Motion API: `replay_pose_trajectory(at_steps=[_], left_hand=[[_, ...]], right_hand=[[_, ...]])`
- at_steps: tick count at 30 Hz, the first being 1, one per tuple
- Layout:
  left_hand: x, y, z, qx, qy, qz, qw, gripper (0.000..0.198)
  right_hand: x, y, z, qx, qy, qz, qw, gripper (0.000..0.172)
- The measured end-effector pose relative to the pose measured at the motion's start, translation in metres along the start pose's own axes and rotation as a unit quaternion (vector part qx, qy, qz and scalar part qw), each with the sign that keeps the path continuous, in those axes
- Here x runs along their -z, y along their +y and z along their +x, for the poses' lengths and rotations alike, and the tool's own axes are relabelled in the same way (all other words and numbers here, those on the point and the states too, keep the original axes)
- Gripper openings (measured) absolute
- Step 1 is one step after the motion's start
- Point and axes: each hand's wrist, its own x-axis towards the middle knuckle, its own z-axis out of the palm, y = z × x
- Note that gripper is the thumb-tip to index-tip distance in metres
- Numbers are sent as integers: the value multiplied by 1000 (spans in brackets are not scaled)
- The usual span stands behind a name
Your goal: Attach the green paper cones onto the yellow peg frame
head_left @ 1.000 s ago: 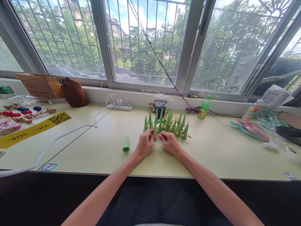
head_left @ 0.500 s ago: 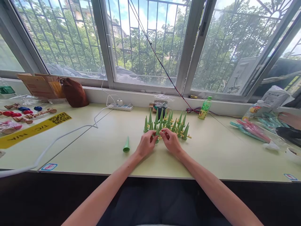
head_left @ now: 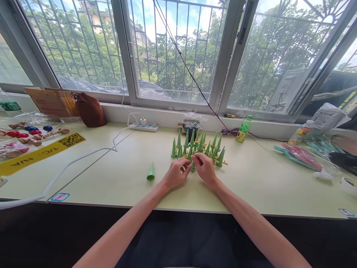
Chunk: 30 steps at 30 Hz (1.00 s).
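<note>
Both hands meet at the front of a cluster of green plant watering spikes [head_left: 200,143], pointed cones with small yellow valves, most standing tip up. My right hand [head_left: 205,167] has its fingers closed on one green watering spike [head_left: 193,167], upright just in front of the cluster. My left hand [head_left: 177,173] is curled beside that spike, thumb and fingertips brought close together; what they pinch, if anything, is hidden. To the left a single green cone [head_left: 151,173] lies on the table, its open end facing me and no yellow part visible on it.
A white cable runs across the table's left side to a power strip [head_left: 145,127]. Behind the cluster sits a small dark box [head_left: 191,126] with clear plastic. A green drink bottle [head_left: 244,129] stands back right. Wooden toys [head_left: 33,136] lie left, plastic bags [head_left: 299,156] right.
The watering spike between my hands has shifted slightly right, toward my right hand. My left fingers have loosened around it, and a gap shows between thumb and fingers.
</note>
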Motion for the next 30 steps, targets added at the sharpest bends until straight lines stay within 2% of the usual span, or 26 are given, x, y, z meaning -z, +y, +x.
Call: replay_pose_trajectory(at_steps=[6, 14, 19, 22, 26, 30], left_hand=[[1, 2, 0, -22, 4, 26, 999, 12], [1, 4, -2, -35, 0, 48, 998, 13], [8, 4, -4, -33, 31, 136, 990, 17], [23, 4, -7, -5, 59, 233, 971, 22], [59, 3, -13, 60, 72, 292, 952, 25], [92, -1, -19, 168, 18, 345, 923, 23]], right_hand=[[2, 4, 1, -14, 57, -62, 996, 33], [3, 9, 2, -52, 56, -96, 992, 30], [2, 12, 1, -67, 55, -105, 991, 22], [0, 13, 1, -78, 61, -104, 990, 19], [-2, 8, 0, -79, 99, -83, 989, 29], [-2, 0, -2, -59, 154, -44, 985, 23]])
